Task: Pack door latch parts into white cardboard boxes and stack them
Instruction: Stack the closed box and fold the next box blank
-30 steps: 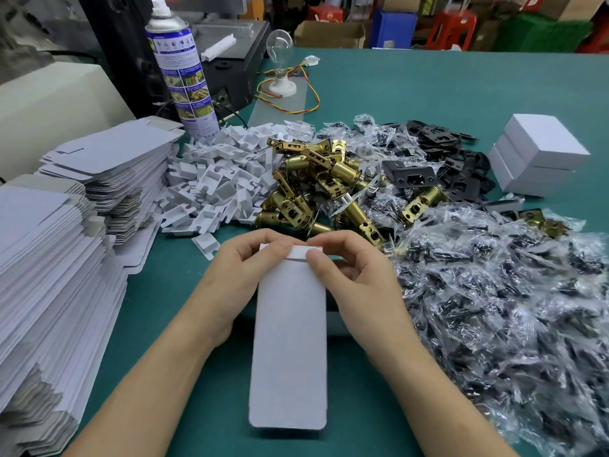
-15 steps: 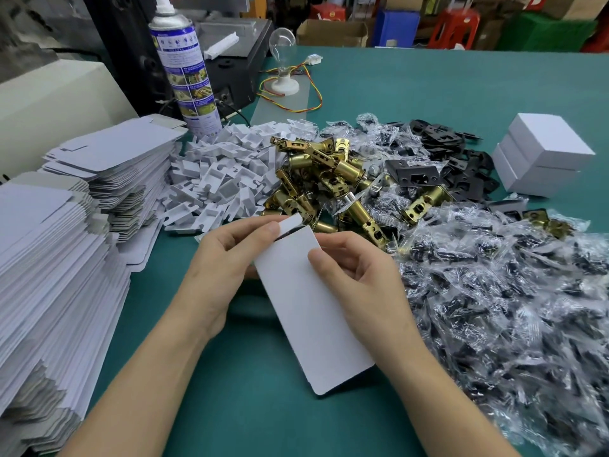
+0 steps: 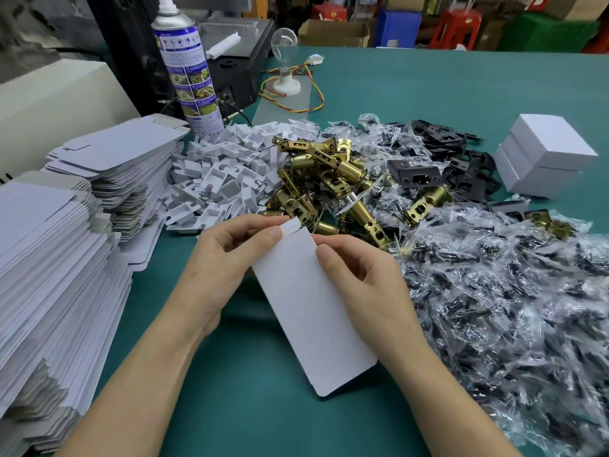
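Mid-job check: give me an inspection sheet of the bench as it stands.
Surface: green mat, largely covered with parts.
Job's things: flat box blank held tilted over the mat; blank stacks at left; brass latches, white inserts, black plates and clear parts bags in piles; closed white boxes stacked far right.
Clutter: spray can, bare light bulb.
Grippers: left hand and right hand both pinch the blank's far end.
Cables: red-yellow wires by the bulb.
Surroundings: carton and red stool beyond the table.

Packing workstation in a hardware workshop: the green work table [image 3: 428,94] carries bulk piles of brass latch bolts [image 3: 333,169], bagged screws [image 3: 510,308] and flat box blanks [image 3: 43,258]; cardboard cartons [image 3: 333,33] and plastic stools [image 3: 458,28] stand behind
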The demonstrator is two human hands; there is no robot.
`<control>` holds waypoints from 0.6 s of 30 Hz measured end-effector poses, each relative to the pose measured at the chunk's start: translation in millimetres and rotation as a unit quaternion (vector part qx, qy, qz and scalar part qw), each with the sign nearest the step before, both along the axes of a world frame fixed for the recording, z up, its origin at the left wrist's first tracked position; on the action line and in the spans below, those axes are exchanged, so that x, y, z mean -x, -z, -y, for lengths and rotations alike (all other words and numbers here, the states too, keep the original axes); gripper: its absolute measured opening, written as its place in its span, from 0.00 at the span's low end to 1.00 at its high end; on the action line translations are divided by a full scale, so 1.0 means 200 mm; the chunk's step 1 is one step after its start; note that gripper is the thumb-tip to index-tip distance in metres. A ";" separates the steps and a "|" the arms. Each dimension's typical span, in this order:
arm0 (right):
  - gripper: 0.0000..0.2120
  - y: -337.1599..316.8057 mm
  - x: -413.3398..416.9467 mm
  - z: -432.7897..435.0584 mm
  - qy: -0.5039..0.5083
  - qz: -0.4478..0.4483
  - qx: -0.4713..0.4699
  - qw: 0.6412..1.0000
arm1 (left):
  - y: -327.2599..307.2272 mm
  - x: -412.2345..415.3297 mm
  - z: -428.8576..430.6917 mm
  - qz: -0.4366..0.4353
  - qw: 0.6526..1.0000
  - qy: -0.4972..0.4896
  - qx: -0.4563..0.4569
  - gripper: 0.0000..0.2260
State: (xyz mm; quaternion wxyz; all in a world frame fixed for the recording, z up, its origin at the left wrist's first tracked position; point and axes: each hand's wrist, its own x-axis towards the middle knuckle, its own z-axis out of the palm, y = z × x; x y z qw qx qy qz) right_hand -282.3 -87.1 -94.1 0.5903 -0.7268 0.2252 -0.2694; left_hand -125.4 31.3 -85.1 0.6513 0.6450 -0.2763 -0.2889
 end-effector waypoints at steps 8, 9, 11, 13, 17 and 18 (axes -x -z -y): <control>0.11 -0.01 0.01 0.01 -0.017 -0.033 0.049 0.998 | -0.01 -0.04 -0.03 -0.002 0.999 0.035 -0.027 0.05; 0.11 -0.01 0.01 0.01 -0.025 -0.040 0.054 0.997 | -0.01 -0.04 -0.03 0.000 0.999 0.036 -0.029 0.06; 0.12 -0.01 0.01 0.00 -0.037 -0.053 0.069 0.995 | -0.01 -0.03 -0.03 0.006 0.998 0.034 -0.043 0.08; 0.12 -0.01 0.01 0.00 -0.043 -0.063 0.084 0.994 | 0.00 -0.03 -0.03 0.011 0.998 0.038 -0.058 0.10; 0.12 0.00 0.01 0.00 -0.046 -0.073 0.092 0.992 | 0.00 -0.03 -0.03 0.006 0.996 0.040 -0.075 0.09; 0.12 0.00 0.01 0.00 -0.047 -0.075 0.093 0.992 | -0.01 -0.04 -0.02 0.002 0.996 0.038 -0.077 0.07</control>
